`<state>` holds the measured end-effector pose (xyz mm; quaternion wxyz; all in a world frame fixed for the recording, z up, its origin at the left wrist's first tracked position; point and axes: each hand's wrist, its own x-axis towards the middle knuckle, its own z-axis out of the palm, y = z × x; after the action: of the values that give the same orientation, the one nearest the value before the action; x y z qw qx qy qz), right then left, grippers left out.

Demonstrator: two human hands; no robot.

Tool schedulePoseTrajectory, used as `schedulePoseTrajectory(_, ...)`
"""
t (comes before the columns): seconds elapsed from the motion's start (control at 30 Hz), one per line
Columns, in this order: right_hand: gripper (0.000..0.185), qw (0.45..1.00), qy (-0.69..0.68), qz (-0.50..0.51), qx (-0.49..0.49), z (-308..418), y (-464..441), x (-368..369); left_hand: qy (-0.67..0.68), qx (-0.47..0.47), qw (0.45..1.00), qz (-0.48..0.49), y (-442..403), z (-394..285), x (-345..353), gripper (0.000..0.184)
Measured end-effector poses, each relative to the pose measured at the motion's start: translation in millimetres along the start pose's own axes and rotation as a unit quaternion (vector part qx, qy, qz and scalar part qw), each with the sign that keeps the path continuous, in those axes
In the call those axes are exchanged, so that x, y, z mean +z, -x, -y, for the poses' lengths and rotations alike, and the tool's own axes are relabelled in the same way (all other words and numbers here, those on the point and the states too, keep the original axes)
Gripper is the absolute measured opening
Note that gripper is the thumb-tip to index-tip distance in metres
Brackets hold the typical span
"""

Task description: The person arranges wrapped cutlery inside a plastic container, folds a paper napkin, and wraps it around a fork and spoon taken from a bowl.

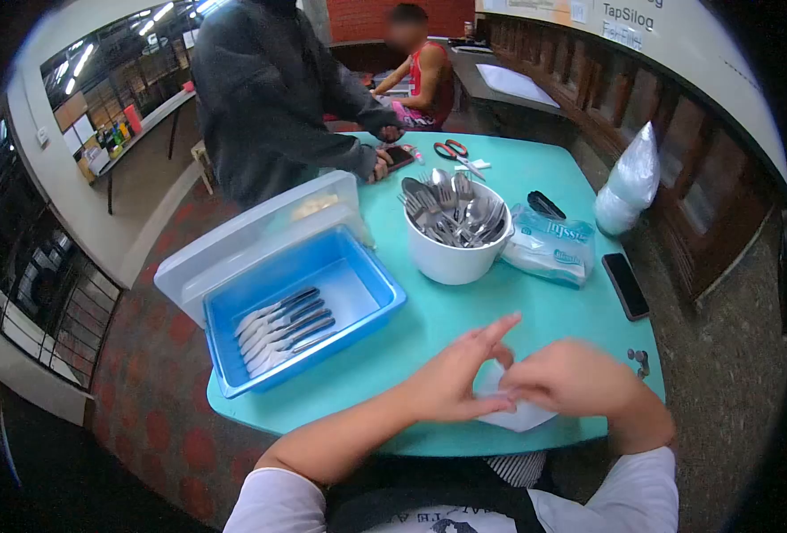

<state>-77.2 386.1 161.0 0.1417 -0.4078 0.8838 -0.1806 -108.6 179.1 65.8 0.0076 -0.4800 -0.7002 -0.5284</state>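
Near the front edge of the turquoise table, a white tissue lies under my hands. My left hand is over its left side with fingers apart, the thumb stretched toward my right hand. My right hand is closed over the tissue, fingers pressed together; what it pinches is hidden. A blue tray on the left holds several wrapped utensils with dark handles. Beyond my hands stands a white bucket full of spoons and forks. To its right lies a tissue pack.
A translucent lid leans behind the tray. Scissors and a black phone lie on the turquoise table. A plastic-wrapped roll stands at the right. A person in dark sleeves stands across the table; another sits farther back.
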Motion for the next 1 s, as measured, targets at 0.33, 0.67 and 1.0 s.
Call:
schedulePoseTrajectory(0.33, 0.08, 0.818, -0.565, -0.087, 0.06, -121.6, -1.5, 26.3, 0.231, -0.173, 0.936, -0.2, -5.4, 37.3, -5.5, 0.078)
schedulePoseTrajectory(0.67, 0.037, 0.868, -0.393, -0.186, 0.241, -193.2, -17.1, 95.2, -0.119, -0.376, 0.919, 0.008, 9.2, 110.5, -26.2, 0.058)
schedulePoseTrajectory(1.0, 0.045, 0.9, -0.329, -0.205, 0.197, -171.7, -20.3, 95.4, -0.162, -0.399, 0.902, 0.032, 5.5, 93.7, -26.7, 0.056)
